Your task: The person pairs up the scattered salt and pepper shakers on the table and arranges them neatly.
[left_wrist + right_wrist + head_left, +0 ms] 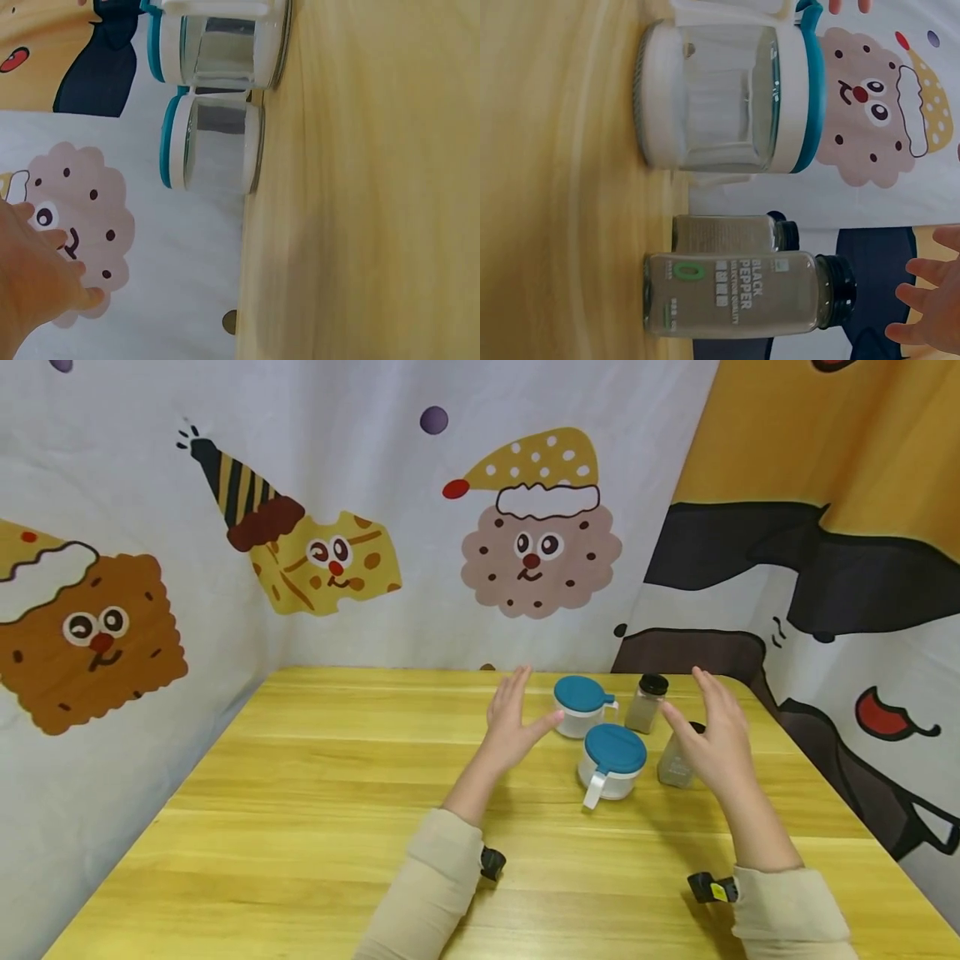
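My left hand (512,727) hovers over the table to the left of two clear seasoning jars, its fingers straight and thumb spread, holding nothing. On the right, my right hand (716,743) is likewise raised with fingers extended, in front of part of the near pepper bottle (675,768). The near jar (613,764) has a blue lid and a white handle facing me. Behind it stands the far jar (579,710), its handle to the right. A second black-capped bottle (642,708) stands beside that jar. In the right wrist view, the near bottle's label (735,292) reads "BLACK PEPPER".
All the containers stand upright on the right half of a wooden table (315,827). A cartoon-printed curtain (360,435) hangs along the table's back and sides. Each wrist wears a small black device (492,864), below the beige sleeves (431,877).
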Demonstrator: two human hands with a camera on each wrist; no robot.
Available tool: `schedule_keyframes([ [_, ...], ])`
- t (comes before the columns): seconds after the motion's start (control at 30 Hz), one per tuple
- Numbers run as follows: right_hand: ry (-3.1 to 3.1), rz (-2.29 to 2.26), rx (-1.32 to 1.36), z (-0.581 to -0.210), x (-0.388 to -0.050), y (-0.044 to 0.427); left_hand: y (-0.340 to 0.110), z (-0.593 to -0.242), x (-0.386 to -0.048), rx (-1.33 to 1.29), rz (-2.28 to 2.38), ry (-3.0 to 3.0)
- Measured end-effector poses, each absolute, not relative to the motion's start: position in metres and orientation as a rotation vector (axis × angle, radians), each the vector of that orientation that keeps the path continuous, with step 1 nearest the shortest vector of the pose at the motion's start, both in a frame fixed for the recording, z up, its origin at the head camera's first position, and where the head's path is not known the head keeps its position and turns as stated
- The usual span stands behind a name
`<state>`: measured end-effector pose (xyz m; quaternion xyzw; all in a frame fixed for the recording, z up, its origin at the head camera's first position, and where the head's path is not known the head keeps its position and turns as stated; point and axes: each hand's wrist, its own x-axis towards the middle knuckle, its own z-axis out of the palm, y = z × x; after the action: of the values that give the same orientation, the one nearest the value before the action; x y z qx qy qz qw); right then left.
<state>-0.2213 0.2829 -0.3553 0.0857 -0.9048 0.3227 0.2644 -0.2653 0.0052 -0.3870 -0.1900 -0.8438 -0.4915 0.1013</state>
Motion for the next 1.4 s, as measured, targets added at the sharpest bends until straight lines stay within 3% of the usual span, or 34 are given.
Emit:
schedule_keyframes([
  [0.77,-2.454,1.02,0.177,-0.368,-0.217,0.302,0.028,-0.401,-0.261,-0.54,-1.63,-2.528],
  [1.4,-2.477,1.146,0.14,-0.382,-0.209,0.317,0.037,-0.406,-0.262,-0.682,-1.825,-2.548],
])
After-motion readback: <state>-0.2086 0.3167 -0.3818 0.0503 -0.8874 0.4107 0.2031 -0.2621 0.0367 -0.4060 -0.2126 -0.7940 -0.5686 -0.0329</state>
